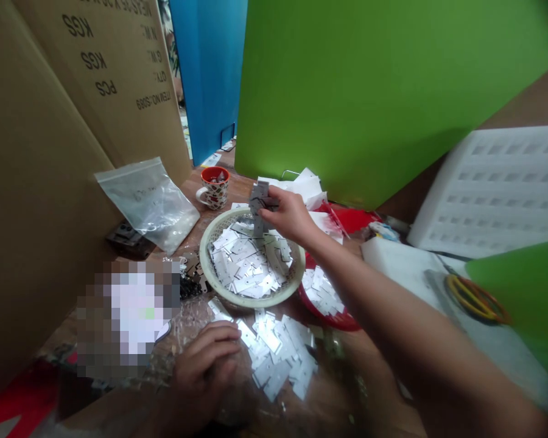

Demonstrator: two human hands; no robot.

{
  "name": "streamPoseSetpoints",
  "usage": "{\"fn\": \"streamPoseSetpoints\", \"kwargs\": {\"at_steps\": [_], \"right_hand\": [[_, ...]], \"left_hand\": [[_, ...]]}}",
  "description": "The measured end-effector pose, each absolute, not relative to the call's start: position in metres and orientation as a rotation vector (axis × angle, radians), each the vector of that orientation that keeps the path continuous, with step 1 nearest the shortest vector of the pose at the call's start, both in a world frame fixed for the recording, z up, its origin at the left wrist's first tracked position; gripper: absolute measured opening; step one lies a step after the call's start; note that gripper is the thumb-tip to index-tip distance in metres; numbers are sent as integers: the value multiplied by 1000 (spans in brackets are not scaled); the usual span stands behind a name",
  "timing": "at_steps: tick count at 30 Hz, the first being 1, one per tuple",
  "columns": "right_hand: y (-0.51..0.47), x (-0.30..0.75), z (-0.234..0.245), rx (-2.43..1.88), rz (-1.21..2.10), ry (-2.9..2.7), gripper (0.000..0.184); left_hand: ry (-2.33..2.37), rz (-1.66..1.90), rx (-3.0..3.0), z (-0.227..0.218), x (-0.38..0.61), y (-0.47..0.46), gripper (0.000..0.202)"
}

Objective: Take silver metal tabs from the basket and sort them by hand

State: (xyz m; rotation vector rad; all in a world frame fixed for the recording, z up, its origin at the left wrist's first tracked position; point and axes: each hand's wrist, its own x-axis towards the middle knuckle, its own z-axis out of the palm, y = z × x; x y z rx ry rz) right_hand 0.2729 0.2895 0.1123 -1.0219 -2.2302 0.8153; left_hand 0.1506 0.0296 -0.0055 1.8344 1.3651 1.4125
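My right hand [287, 214] reaches over the far rim of a cream basket [210, 267] and is closed on a bunch of small flat metal plates [258, 204], lifted above it. The basket holds many more of these silvery plates [249, 263]. My left hand [207, 362] rests on the table near me with its fingers curled, beside a loose pile of plates [278, 353]. Whether it holds anything is hidden.
A red bowl [333, 319] with more plates sits right of the basket. A patterned mug [214, 187] and a clear plastic bag [148, 201] stand behind. Cardboard boxes [50, 152] wall the left, a green board [369, 91] the back, a white foam tray [497, 188] the right.
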Motion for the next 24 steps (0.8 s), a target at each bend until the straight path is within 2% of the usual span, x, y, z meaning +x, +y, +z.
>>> {"fn": "streamPoseSetpoints", "kwargs": {"at_steps": [4, 7, 11, 14, 17, 24], "right_hand": [[282, 287, 114, -1221, 1402, -1681, 28], [272, 298, 110, -1294, 1561, -1553, 26], [256, 308, 100, -1318, 1751, -1451, 24], [245, 308, 92, -1300, 1856, -1418, 27], [237, 304, 87, -1287, 1920, -1416, 30], [233, 300, 84, -1271, 1977, -1469, 29]], "left_hand": [[1357, 1414, 1255, -1, 160, 31, 18], [1126, 1318, 739, 7, 170, 34, 27], [751, 1190, 306, 21, 184, 44, 49], [641, 1123, 155, 28, 192, 51, 61], [626, 1122, 87, 30, 197, 55, 63], [669, 1145, 182, 28, 200, 56, 48]]}}
